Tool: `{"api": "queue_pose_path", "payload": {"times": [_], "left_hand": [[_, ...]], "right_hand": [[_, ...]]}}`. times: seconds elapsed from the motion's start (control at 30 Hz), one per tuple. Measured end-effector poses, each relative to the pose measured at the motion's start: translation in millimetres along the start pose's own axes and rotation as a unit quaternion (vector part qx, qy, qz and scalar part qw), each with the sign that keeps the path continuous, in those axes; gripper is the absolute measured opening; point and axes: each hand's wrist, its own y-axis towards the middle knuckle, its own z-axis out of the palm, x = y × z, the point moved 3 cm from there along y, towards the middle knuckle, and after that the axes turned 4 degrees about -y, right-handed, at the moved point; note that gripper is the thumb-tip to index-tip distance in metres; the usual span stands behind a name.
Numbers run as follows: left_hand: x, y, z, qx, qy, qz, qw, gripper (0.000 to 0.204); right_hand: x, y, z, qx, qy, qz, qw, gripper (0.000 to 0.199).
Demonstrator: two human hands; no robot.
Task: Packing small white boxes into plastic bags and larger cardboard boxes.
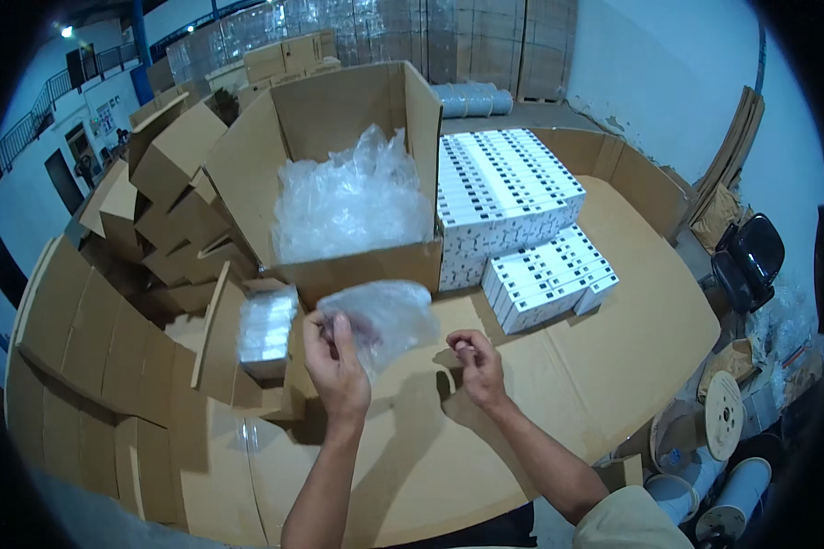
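The left hand (336, 359) is raised over the work surface with thumb and fingers pinched on the edge of a thin, crumpled clear plastic bag (384, 316), which hangs in the air just in front of the large open brown cardboard carton (339, 165). The right hand (474, 359) is near the bag but apart from it — fingers curled toward the thumb, and whether anything small sits between them cannot be told. Judged from this posture, the step in hand is handling a single bag drawn clear of the loose heap of clear plastic film (348, 201) that fills the carton; the next move would call for the right hand to find the bag's free edge so both hands can control it. A small plastic-wrapped white pack (267, 331) rests on folded card to the left. The surface is a wide sheet of flattened brown cardboard (613, 366), bearing stacked rows of small white boxes (513, 206). Around it — folded cartons, a white wall, a black chair (751, 261) and white spools (723, 412) at the right.
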Motion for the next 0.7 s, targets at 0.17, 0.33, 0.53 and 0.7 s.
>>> {"api": "queue_pose_path", "payload": {"times": [0.17,0.33,0.53,0.7], "left_hand": [[45,-49,-28,0.02,0.084,-0.084,0.993,0.016],[82,-60,-52,0.03,0.161,-0.094,0.982,0.018],[87,-58,-49,0.027,0.171,-0.139,0.975,0.023],[87,-53,-57,-0.01,0.15,-0.14,0.979,0.026]], "right_hand": [[28,-12,7,0.017,0.14,-0.093,0.986,0.038],[33,-24,43,-0.004,-0.013,-0.064,0.998,0.027],[33,-17,42,-0.015,-0.031,-0.02,0.999,0.017],[30,-20,43,-0.03,-0.038,-0.006,0.999,0.022]]}}
